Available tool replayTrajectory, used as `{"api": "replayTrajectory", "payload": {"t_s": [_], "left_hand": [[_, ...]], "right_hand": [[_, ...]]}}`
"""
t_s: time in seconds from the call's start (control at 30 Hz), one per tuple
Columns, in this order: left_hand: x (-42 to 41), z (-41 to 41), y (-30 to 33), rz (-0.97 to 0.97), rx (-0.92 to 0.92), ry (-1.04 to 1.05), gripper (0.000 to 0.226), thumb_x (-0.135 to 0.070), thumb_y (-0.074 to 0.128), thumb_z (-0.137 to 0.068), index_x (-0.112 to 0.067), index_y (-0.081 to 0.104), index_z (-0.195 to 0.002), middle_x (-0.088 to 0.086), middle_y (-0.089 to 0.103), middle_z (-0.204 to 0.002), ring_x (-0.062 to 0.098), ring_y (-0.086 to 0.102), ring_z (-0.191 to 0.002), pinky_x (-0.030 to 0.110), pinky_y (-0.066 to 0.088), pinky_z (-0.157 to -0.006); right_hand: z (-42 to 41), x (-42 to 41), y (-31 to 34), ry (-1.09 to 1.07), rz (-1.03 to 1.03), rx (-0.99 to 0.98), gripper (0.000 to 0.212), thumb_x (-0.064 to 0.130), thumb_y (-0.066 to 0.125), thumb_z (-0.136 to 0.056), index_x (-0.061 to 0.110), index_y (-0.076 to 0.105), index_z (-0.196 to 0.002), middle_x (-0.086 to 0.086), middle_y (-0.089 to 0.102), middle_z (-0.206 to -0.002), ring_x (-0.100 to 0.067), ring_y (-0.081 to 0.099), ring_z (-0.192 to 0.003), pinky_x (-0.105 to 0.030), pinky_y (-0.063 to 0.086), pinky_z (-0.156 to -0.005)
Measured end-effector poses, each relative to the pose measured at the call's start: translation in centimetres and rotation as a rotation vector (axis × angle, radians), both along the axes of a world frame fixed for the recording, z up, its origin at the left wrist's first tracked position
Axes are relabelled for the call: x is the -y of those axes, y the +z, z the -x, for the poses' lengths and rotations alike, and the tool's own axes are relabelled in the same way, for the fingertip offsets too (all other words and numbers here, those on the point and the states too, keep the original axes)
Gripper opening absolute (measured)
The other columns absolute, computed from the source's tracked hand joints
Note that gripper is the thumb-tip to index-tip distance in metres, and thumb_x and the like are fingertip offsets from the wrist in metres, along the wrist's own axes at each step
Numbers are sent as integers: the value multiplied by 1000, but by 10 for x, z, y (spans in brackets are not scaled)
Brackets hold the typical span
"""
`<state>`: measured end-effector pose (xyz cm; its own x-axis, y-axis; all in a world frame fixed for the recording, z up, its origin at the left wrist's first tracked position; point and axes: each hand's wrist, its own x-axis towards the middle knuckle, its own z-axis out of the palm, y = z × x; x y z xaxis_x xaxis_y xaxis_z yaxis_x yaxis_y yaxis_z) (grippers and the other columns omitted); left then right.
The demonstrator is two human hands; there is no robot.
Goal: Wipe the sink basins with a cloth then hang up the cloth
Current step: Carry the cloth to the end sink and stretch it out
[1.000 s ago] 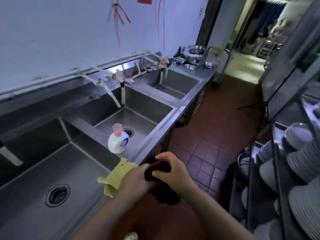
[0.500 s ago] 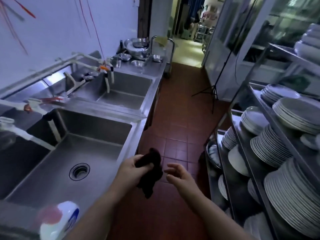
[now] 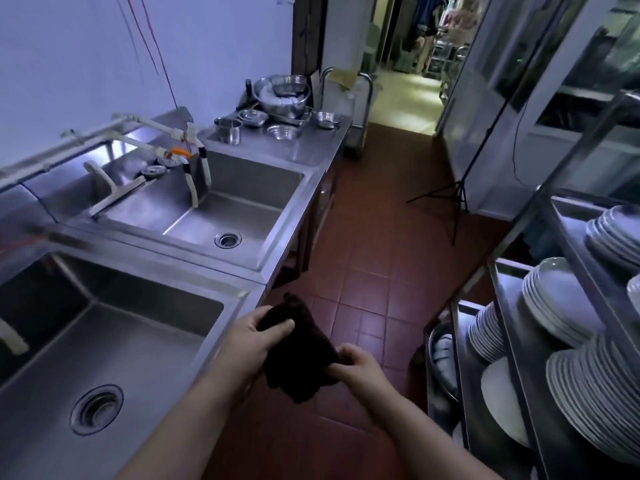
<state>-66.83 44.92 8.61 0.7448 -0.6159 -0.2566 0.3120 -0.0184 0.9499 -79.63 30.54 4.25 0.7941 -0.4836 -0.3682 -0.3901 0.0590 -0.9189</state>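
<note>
A dark cloth (image 3: 298,355) is stretched between both hands over the red tiled floor, just off the front edge of the steel counter. My left hand (image 3: 254,337) grips its upper left part with thumb on top. My right hand (image 3: 356,367) pinches its lower right corner. The near sink basin (image 3: 145,327) lies to the left of my hands, with a round drain (image 3: 96,409). A second basin (image 3: 256,188) sits farther back, its drain (image 3: 228,239) visible.
White pipe taps (image 3: 194,174) reach over the far basin. Metal bowls and pots (image 3: 282,95) crowd the counter end. A steel rack with stacked white plates (image 3: 557,306) lines the right side. A black tripod (image 3: 457,199) stands in the tiled aisle.
The view has swung right along the sinks; the soap bottle and yellow cloth left the frame. My right hand, free half a second ago, now pinches the cloth's corner.
</note>
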Motion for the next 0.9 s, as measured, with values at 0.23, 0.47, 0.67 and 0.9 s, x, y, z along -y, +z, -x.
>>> {"api": "replayTrajectory", "payload": {"t_s": [0.23,0.47,0.67,0.9], "left_hand": [[86,-41,-8,-43,-82,245,13,-5,65,-85,-8,71,-96,11,75,-87,24,71,-80,31,55,-67],[151,-113,-19,-271,142,278,10,-11,68,-84,-16,70,-76,-7,71,-63,3,66,-58,15,48,-53],[226,-206,-40,-223,109,276,11,-8,66,-85,-14,71,-77,-5,73,-69,9,65,-68,29,50,-67],[293,-341,-39,-236,95,242,8,-8,63,-86,-9,68,-80,7,69,-71,18,60,-64,32,45,-60]], "right_hand": [[-64,128,13,-89,-261,99,20,-10,50,-82,7,50,-72,-13,55,-69,-25,56,-70,-35,50,-69],[-139,188,-2,-83,-103,99,17,-4,53,-89,11,52,-80,-1,56,-69,-2,54,-55,-17,43,-49],[-243,259,4,-176,-34,129,10,3,52,-92,11,57,-91,-2,62,-80,-9,58,-71,-22,49,-57],[-386,331,31,-225,-71,80,6,14,55,-92,16,58,-98,-6,63,-83,-19,56,-61,-24,40,-39]]}}
